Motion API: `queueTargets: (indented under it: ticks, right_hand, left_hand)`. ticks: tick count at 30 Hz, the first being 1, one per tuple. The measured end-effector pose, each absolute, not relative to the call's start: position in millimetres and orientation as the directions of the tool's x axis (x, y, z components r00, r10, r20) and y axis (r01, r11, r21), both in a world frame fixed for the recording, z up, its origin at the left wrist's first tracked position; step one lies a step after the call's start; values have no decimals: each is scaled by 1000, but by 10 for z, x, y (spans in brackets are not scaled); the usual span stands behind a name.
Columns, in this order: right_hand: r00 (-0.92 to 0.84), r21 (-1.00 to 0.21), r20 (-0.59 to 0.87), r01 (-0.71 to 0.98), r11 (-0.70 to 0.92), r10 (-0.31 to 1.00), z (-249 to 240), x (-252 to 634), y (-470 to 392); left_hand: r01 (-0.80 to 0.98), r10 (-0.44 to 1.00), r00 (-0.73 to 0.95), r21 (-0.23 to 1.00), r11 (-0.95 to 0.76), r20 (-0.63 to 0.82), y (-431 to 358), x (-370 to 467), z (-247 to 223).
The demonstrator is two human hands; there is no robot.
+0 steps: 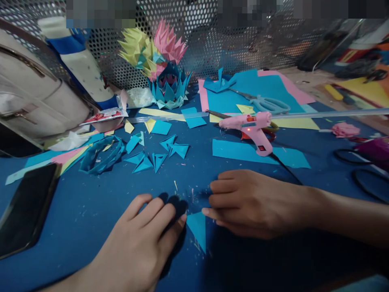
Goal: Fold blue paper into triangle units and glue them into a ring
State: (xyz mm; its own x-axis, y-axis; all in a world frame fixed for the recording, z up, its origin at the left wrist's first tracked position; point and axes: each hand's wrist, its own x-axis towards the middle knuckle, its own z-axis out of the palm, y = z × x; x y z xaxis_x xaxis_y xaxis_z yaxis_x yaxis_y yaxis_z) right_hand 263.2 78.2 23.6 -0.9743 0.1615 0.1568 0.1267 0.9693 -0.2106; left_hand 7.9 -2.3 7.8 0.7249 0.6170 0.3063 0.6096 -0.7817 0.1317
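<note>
Left hand (148,239): fingers curled close, thumb tip at left corner of light-blue paper triangle (199,227) on dark-blue tabletop (85,219), between both hands. Right hand (252,202): fingers curled, one tip at upper-right corner. Can't tell if either pinches. Beyond: folded blue paper pieces (179,150), pink glue gun (253,125), spiky pink paper flower (168,42).

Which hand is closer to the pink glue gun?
Right. The right hand is below the pink glue gun in view; the left hand is farther, lower left.
</note>
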Motion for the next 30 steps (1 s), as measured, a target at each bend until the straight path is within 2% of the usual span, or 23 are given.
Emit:
queueTargets:
  ticks: [4, 6, 8, 10, 12, 16, 18, 21, 24, 27, 30]
  right_hand:
    - [-987, -157, 147, 40, 987, 63, 235, 2663, 836]
    - [-968, -91, 248, 6, 996, 29, 180, 2693, 887]
    - [-912, 59, 408, -14, 998, -37, 115, 2729, 947]
    - [-886, 98, 464, 48, 994, -3, 72, 2753, 991]
    - [-884, 105, 467, 53, 993, -2, 62, 2751, 996]
    - [-905, 155, 414, -36, 987, -98, 77, 2668, 887]
    - [-913, 155, 404, 11, 988, -53, 65, 2617, 814]
    - [-916, 52, 393, 107, 993, 78, 31, 2566, 731]
    - [-894, -206, 366, 191, 960, 257, 21, 2539, 680]
    - [-829, -487, 348, 240, 840, 439, 30, 2512, 644]
    - [-774, -623, 344, 235, 746, 532, 24, 2482, 621]
  left_hand:
    - [600, 598, 737, 103, -793, 313, -38, 82, 72]
    - [594, 591, 736, 105, -798, 329, -43, 73, 50]
    - [583, 582, 739, 109, -805, 339, -47, 61, 30]
    - [580, 579, 744, 108, -807, 333, -45, 56, 16]
    - [590, 594, 739, 121, -798, 317, -31, 64, 8]
    - [619, 659, 704, 226, -752, 266, 39, 115, 2]
    - [620, 679, 693, 279, -733, 242, 76, 146, 3]
    - [623, 707, 671, 345, -702, 224, 108, 183, 10]
    - [618, 737, 639, 424, -662, 220, 114, 202, 18]
    - [604, 756, 616, 484, -633, 222, 114, 208, 17]
    - [601, 779, 589, 528, -600, 215, 119, 216, 6]
